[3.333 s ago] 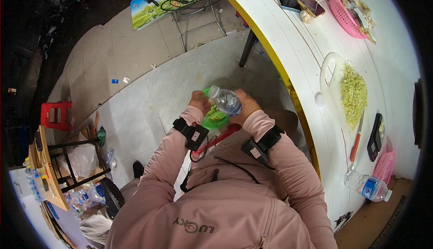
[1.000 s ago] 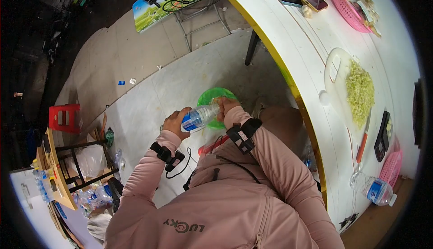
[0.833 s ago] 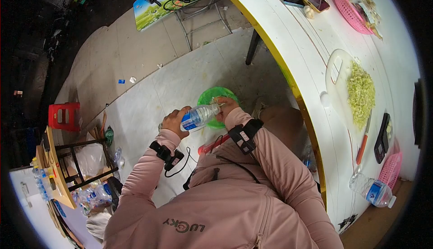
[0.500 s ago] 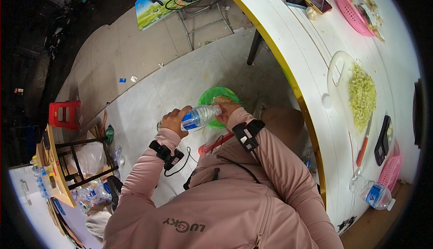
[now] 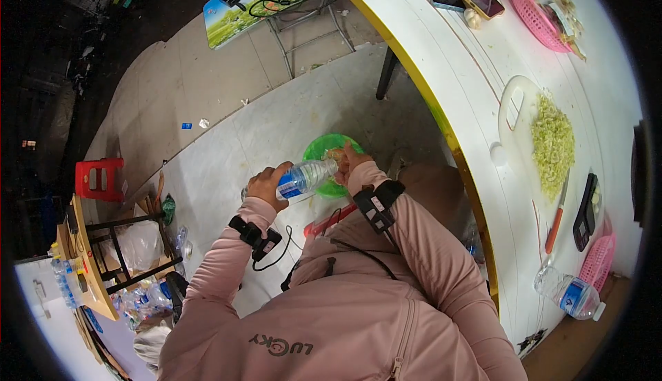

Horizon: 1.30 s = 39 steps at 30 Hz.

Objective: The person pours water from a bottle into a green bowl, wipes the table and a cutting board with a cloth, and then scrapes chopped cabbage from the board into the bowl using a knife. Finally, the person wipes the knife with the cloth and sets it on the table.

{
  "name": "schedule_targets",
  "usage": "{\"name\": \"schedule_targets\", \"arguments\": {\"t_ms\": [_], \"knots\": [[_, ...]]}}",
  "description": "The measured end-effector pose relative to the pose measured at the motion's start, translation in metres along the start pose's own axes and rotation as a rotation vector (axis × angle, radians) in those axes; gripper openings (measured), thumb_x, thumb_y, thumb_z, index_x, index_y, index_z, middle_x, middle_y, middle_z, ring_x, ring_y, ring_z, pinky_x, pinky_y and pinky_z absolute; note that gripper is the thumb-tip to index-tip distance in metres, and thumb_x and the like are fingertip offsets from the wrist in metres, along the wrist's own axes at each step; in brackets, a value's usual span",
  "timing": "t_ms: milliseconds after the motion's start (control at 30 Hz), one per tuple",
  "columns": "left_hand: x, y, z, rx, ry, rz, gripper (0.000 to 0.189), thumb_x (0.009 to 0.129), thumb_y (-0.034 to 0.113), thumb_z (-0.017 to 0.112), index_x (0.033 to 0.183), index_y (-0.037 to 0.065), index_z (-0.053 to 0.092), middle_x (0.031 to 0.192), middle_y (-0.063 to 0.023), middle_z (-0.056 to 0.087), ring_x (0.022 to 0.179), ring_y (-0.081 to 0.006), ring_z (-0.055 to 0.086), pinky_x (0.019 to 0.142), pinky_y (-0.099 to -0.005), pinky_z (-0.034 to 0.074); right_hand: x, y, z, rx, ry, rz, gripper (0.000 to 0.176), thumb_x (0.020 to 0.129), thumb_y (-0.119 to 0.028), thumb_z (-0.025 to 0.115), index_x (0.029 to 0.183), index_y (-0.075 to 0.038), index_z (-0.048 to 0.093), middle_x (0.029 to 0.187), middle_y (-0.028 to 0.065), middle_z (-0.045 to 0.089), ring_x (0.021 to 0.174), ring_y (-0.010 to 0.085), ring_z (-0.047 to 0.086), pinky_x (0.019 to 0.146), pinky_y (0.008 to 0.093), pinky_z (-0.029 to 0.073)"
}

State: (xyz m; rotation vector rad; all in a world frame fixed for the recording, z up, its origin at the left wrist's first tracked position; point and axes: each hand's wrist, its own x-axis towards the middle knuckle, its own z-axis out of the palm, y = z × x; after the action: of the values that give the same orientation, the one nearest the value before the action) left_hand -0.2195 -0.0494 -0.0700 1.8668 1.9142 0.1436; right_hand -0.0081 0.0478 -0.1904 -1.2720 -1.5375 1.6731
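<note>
One plastic bottle (image 5: 307, 177) slants between two hands, its clear end over one green basin (image 5: 314, 151).
The left hand's (image 5: 267, 186) fingers curl around the bottle beside its blue label; the right hand (image 5: 353, 164) is at the clear end, though whether its fingers grip cannot be told. The long axis rises from lower left toward the right hand. On the white table (image 5: 448, 57): one labelled bottle (image 5: 576, 296), one orange-handled knife (image 5: 554, 229), two pink baskets (image 5: 534, 15). The pink jacket (image 5: 331, 312) reads "LUCKY", upside down; the bottle labels are illegible.
</note>
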Motion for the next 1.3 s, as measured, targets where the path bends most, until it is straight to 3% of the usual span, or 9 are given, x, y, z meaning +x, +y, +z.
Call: {"name": "schedule_targets", "arguments": {"t_ms": [67,200,300,367,600,667,800,867,1300], "knots": [[0.0,-0.001,0.002,0.0,0.012,0.002,0.078,0.051,0.01,0.074,0.12,0.025,0.042,0.095,-0.01,0.057,0.089,-0.0314,0.058,0.08,-0.0419,0.045,-0.011,-0.051,-0.005,0.764,0.033,0.604,0.036,0.091,-0.037,0.046,0.07,-0.008,0.049,0.059,0.0057,0.051,0.049,0.0213,0.05,0.043,0.0342,0.039],[0.001,-0.005,0.004,-0.036,0.018,-0.02,0.08,0.05,0.011,0.075,0.121,0.025,0.041,0.095,-0.0102,0.057,0.089,-0.0314,0.058,0.078,-0.0418,0.046,-0.007,-0.041,-0.001,0.707,0.037,0.582,0.03,0.09,-0.032,0.046,0.078,-0.007,0.054,0.056,0.0068,0.05,0.052,0.0217,0.052,0.044,0.0345,0.041],[0.0,-0.008,0.008,-0.052,0.04,-0.021,0.081,0.049,0.011,0.075,0.122,0.025,0.041,0.095,-0.0105,0.057,0.088,-0.0313,0.058,0.077,-0.0417,0.047,-0.013,-0.041,-0.003,-0.789,0.054,-0.445,0.022,0.09,-0.025,0.046,0.087,-0.006,0.056,0.056,0.0079,0.049,0.052,0.0214,0.051,0.043,0.0356,0.04],[-0.001,-0.011,0.01,-0.059,0.062,-0.003,0.082,0.049,0.011,0.075,0.122,0.025,0.041,0.095,-0.0107,0.058,0.088,-0.0313,0.058,0.077,-0.0416,0.047,-0.002,-0.045,0.009,0.332,0.051,0.463,0.015,0.088,-0.019,0.048,0.091,-0.007,0.056,0.064,0.0077,0.053,0.052,0.0198,0.052,0.045,0.0357,0.04],[-0.002,-0.012,0.013,-0.117,0.093,-0.014,0.081,0.05,0.01,0.075,0.122,0.022,0.042,0.096,-0.0125,0.058,0.089,-0.033,0.058,0.078,-0.0402,0.048,0.032,0.03,0.03,0.596,0.155,0.611,0.026,0.082,-0.007,0.05,0.107,-0.01,0.053,0.086,0.0113,0.062,0.067,0.0205,0.06,0.058,0.0313,0.047],[-0.002,-0.012,0.016,-0.136,0.103,-0.008,0.081,0.05,0.01,0.074,0.122,0.022,0.042,0.096,-0.013,0.058,0.089,-0.0334,0.058,0.078,-0.04,0.048,0.03,0.034,0.025,0.013,0.13,0.097,0.034,0.079,-0.006,0.05,0.113,-0.011,0.05,0.095,0.0144,0.062,0.08,0.026,0.061,0.069,0.0323,0.049],[-0.003,-0.008,0.018,-0.244,0.155,-0.023,0.082,0.049,0.009,0.075,0.123,0.019,0.041,0.1,-0.015,0.058,0.091,-0.034,0.058,0.08,-0.0395,0.048,0.016,-0.025,0.008,-0.057,-0.022,0.2,0.029,0.081,-0.011,0.049,0.11,-0.008,0.052,0.103,0.013,0.061,0.093,0.029,0.059,0.08,0.0332,0.047],[-0.004,-0.005,0.02,-0.292,0.161,-0.004,0.082,0.049,0.009,0.075,0.123,0.018,0.041,0.102,-0.0155,0.058,0.092,-0.0343,0.058,0.081,-0.0394,0.048,-0.003,-0.032,0.006,-0.443,0.06,-0.447,0.029,0.087,-0.018,0.044,0.111,-0.006,0.052,0.108,0.014,0.059,0.096,0.0304,0.058,0.082,0.0361,0.046],[-0.003,0.026,0.018,-0.439,0.282,-0.033,0.09,0.043,0.01,0.081,0.123,0.012,0.039,0.105,-0.0129,0.06,0.094,-0.0292,0.06,0.081,-0.037,0.049,-0.058,-0.182,-0.006,-0.805,0.171,-0.097,0.028,0.085,-0.024,0.047,0.1,-0.005,0.059,0.093,0.0138,0.064,0.094,0.0313,0.06,0.081,0.0455,0.043]]}}
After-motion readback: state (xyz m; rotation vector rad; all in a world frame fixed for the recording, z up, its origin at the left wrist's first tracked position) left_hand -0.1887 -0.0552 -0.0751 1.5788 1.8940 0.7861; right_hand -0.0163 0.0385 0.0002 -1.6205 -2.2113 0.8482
